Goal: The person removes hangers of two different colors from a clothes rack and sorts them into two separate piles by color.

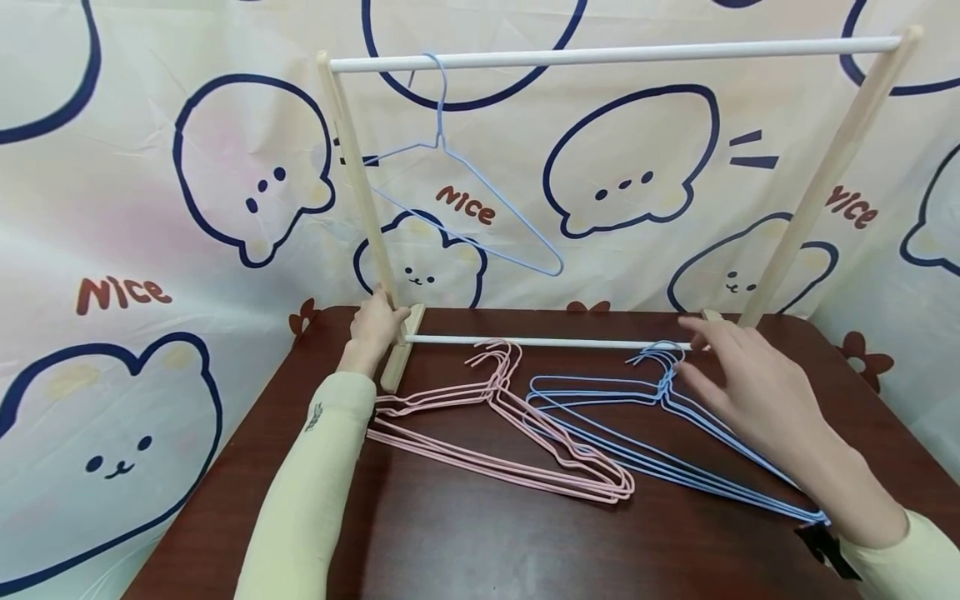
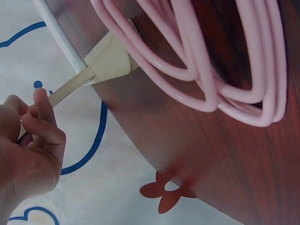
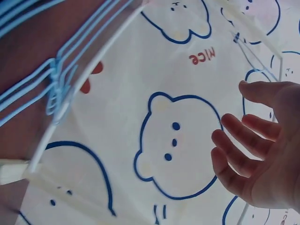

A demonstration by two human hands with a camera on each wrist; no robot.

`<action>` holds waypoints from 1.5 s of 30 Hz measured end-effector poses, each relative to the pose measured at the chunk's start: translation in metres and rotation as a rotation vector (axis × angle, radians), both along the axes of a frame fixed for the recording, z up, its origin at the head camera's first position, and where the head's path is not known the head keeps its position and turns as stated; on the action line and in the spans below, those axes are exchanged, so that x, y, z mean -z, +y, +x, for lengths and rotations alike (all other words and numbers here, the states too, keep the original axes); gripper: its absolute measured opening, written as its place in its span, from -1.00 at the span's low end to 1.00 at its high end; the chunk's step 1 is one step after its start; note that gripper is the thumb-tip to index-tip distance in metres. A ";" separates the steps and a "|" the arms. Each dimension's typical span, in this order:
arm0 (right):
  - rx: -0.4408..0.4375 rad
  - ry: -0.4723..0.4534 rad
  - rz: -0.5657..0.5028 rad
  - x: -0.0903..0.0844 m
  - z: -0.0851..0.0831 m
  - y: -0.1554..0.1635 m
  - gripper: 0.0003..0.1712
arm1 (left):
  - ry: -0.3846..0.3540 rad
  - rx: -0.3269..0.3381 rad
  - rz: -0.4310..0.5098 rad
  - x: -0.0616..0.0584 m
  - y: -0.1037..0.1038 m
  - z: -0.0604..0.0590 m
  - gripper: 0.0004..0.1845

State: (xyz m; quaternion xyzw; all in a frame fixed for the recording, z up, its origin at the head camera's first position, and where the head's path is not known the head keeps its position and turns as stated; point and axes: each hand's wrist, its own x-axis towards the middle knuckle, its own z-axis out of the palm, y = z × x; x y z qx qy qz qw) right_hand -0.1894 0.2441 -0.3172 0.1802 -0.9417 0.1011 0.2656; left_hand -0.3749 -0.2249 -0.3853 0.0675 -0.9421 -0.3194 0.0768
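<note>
A small wooden rack (image 1: 352, 158) with a white top rail (image 1: 615, 55) stands at the back of a dark brown table (image 1: 480, 533). One blue wire hanger (image 1: 457, 179) hangs on the rail near its left end. My left hand (image 1: 377, 327) grips the rack's left post (image 2: 68, 89) near its foot. Several pink hangers (image 1: 517, 433) lie stacked on the table, with several blue hangers (image 1: 675, 433) to their right. My right hand (image 1: 738, 379) hovers with fingers spread just above the blue hangers' hooks (image 3: 54, 89), holding nothing.
A white lower crossbar (image 1: 547, 342) joins the rack's two wooden feet (image 1: 401, 354). A cartoon bear cloth (image 1: 150, 208) hangs behind and drapes around the table. The table's near part lies bare in front of the hangers.
</note>
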 end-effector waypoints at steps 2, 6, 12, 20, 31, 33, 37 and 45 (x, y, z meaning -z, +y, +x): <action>-0.017 0.023 -0.009 -0.004 -0.004 -0.008 -0.32 | 0.000 -0.002 0.001 0.001 0.000 -0.001 -0.56; -0.055 0.052 -0.017 -0.010 -0.013 -0.024 -0.29 | 0.001 -0.009 -0.010 0.001 -0.001 -0.001 -0.57; -0.098 0.126 -0.038 -0.014 -0.030 -0.047 -0.24 | 0.004 -0.013 -0.015 0.000 -0.001 0.000 -0.58; -0.207 0.316 -0.143 -0.020 -0.058 -0.075 -0.32 | 0.000 -0.017 -0.012 0.000 -0.001 0.001 -0.59; -0.266 0.363 -0.082 -0.024 -0.092 -0.110 -0.13 | -0.003 -0.019 -0.014 0.001 0.001 -0.001 -0.59; -0.265 0.382 -0.070 -0.025 -0.099 -0.116 -0.11 | -0.003 -0.019 -0.012 0.001 0.001 -0.002 -0.58; -0.246 0.402 -0.046 -0.028 -0.109 -0.127 -0.06 | -0.005 -0.017 -0.008 0.000 0.001 0.000 -0.57; -0.227 0.464 -0.044 -0.031 -0.118 -0.142 -0.30 | 0.001 -0.014 -0.006 0.000 0.001 -0.001 -0.59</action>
